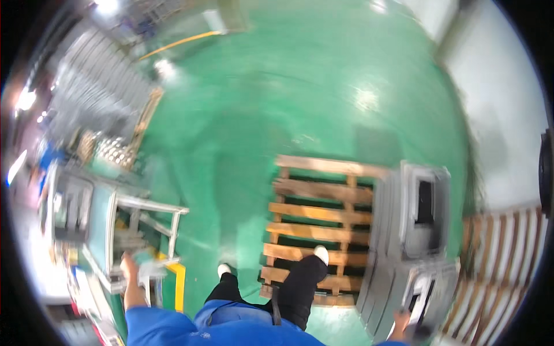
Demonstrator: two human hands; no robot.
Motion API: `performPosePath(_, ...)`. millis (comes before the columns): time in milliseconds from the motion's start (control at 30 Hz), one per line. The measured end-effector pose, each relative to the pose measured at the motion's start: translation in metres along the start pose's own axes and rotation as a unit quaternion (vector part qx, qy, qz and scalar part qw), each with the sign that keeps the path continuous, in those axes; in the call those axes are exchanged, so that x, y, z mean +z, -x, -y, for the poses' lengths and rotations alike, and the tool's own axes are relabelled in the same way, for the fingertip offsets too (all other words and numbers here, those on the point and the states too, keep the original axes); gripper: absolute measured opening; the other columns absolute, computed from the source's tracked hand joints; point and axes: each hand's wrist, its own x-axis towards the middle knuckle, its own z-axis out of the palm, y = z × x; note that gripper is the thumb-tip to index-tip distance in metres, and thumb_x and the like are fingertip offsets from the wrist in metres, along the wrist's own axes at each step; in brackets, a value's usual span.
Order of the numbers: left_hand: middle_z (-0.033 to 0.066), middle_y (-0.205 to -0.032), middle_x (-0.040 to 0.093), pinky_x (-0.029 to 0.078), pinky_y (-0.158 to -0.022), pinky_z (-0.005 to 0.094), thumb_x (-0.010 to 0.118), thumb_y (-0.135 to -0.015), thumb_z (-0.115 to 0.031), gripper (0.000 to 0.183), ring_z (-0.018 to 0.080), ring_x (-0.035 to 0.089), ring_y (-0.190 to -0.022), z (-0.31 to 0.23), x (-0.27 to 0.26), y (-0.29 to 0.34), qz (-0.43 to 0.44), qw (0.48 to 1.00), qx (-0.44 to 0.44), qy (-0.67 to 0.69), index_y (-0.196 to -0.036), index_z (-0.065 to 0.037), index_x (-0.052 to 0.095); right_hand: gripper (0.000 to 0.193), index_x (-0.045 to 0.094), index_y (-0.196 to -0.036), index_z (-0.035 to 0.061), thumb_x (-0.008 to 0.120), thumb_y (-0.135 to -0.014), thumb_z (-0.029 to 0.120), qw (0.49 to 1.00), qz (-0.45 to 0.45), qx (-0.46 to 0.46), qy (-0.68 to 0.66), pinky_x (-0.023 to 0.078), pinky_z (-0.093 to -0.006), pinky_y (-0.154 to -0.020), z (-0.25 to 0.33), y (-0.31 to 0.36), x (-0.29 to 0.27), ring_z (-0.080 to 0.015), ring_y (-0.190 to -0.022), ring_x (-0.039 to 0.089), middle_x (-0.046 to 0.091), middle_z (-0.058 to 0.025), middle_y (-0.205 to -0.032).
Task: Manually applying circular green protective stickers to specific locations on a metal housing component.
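My left hand (128,268) reaches out beside a pale metal frame stand (151,203). Motion blurs its fingers, and whether it touches the stand I cannot tell. My right hand (400,322) is low at the right, by the near end of a stack of grey panels with rectangular openings (424,282). Its fingers are smeared too, so any hold on the panel edge is unclear. More grey panels (398,213) stand in a row on the right side of a wooden pallet (314,233). One of my feet (321,254) is over the pallet, the other (224,269) on the green floor.
Another grey frame (72,205) sits at the left on a work surface. Tall stacked grey sheets (95,86) stand farther left on a wooden base. Slatted wooden pallets (499,265) lean along the white wall (496,98). A yellow bar (180,288) is near the stand.
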Motion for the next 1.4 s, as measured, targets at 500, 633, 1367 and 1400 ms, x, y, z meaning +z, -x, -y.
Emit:
performPosePath(500,0.0155,-0.075,0.059,0.049,-0.042,0.0302,0.045,-0.082,-0.007,0.008,0.0234,0.059,-0.049,0.119,0.056,0.104,0.017,0.883,-0.292,0.367,-0.085,-0.002,0.051,0.055,0.047,-0.114,0.0011,0.059,-0.074,0.037,0.943,0.13,-0.305,0.042,0.037,-0.0383,-0.085,0.28,0.195,-0.181,-0.0329,-0.104,0.047,0.052,-0.0226,-0.108)
performPosePath(633,0.0126,-0.075,0.06,0.05,-0.047,0.0318,0.052,-0.079,-0.004,0.006,0.0226,0.06,-0.058,0.175,0.056,0.112,-0.051,0.824,-0.295,0.481,-0.084,-0.001,0.052,0.059,0.044,-0.119,0.0006,0.06,-0.075,0.037,0.902,0.209,-0.352,0.14,0.03,-0.0392,-0.093,0.481,0.364,-0.16,-0.0371,-0.115,0.034,0.042,-0.0228,-0.121)
performPosePath(1367,0.0073,-0.083,0.054,0.047,-0.067,0.0255,0.047,-0.084,0.0,0.007,0.0132,0.054,-0.072,0.326,-0.144,0.11,-0.543,0.637,-0.399,0.374,-0.091,0.002,0.049,0.045,0.046,-0.089,0.0032,0.066,-0.066,0.036,0.027,0.201,-0.951,0.235,0.046,-0.0416,-0.056,0.905,0.964,0.182,-0.0342,-0.064,0.058,0.059,-0.0164,-0.072)
performPosePath(1400,0.0078,-0.084,0.055,0.048,-0.067,0.0261,0.047,-0.084,0.0,0.008,0.0138,0.055,-0.072,0.324,-0.148,0.087,-0.552,0.625,-0.398,0.382,-0.091,0.002,0.049,0.044,0.046,-0.089,0.0036,0.066,-0.066,0.035,0.015,0.217,-0.948,0.231,0.046,-0.041,-0.055,0.909,0.969,0.193,-0.0337,-0.063,0.058,0.059,-0.0157,-0.072)
